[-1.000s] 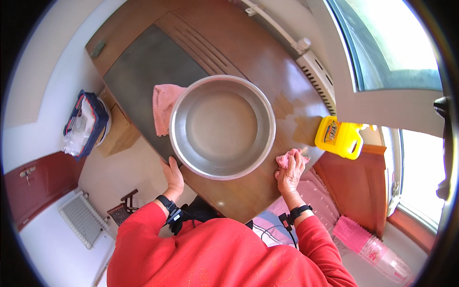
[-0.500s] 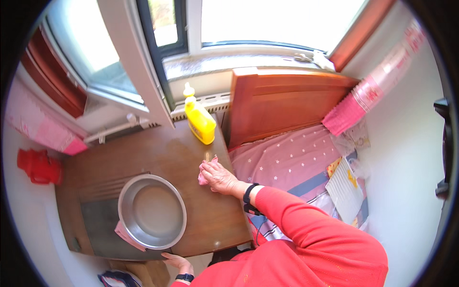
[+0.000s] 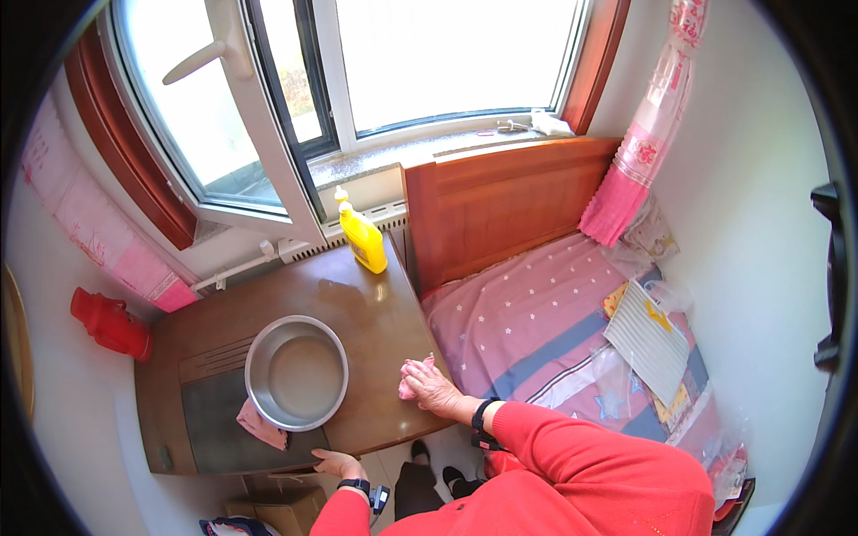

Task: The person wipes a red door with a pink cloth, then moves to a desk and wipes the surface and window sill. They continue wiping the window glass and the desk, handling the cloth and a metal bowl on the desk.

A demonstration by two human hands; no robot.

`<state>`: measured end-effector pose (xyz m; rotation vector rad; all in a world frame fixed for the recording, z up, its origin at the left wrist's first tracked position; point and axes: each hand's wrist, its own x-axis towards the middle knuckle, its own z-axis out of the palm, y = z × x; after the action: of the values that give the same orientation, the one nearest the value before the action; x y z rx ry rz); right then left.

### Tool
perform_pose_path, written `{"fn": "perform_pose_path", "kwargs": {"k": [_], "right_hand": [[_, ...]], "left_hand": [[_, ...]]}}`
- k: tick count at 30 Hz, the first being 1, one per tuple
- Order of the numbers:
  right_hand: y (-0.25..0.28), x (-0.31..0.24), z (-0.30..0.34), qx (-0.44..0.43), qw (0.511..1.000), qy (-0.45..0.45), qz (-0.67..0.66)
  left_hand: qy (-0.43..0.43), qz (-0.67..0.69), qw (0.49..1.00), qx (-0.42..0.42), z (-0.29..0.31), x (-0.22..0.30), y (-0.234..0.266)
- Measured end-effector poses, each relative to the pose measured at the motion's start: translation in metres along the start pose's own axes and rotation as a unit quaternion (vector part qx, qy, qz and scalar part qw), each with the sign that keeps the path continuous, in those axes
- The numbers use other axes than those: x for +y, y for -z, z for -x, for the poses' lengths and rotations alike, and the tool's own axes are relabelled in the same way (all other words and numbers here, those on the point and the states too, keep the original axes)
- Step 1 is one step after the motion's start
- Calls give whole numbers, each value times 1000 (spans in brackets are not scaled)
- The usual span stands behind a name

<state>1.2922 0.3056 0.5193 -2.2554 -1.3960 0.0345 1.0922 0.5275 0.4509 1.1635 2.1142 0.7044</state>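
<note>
Near the right edge of the brown wooden table (image 3: 375, 317), my right hand (image 3: 435, 393) is closed over a pink cloth (image 3: 409, 379) pressed to the tabletop. My left hand (image 3: 340, 464) hangs by the table's front edge, fingers apart and holding nothing. Closest to it is a round metal basin (image 3: 340, 393) with what looks like cloudy water at the bottom. A second pink cloth (image 3: 261, 429) lies partly under the basin's left side. At the back of the table a yellow bottle with a pump top (image 3: 362, 239) stands upright.
Right of the table is a bed with a pink starred cover (image 3: 500, 304) and a wooden headboard (image 3: 509, 205). A ridged white board (image 3: 648, 344) lies on the bed. A red thermos (image 3: 112, 323) stands at the left. The window sash (image 3: 259, 116) swings inward behind the table.
My right hand has drawn the pink cloth toward me along the table's right side. The whole view has shifted, and my left hand stays by the front edge.
</note>
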Motion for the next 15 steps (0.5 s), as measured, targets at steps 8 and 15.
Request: {"fn": "perform_pose_path", "kwargs": {"k": [8, 15], "right_hand": [[-13, 10, 37, 147, 974, -175, -10], [6, 8, 40, -50, 970, -240, 4]], "left_hand": [[36, -3, 999, -10, -9, -4, -11], [121, 28, 899, -420, -41, 7, 40]]}}
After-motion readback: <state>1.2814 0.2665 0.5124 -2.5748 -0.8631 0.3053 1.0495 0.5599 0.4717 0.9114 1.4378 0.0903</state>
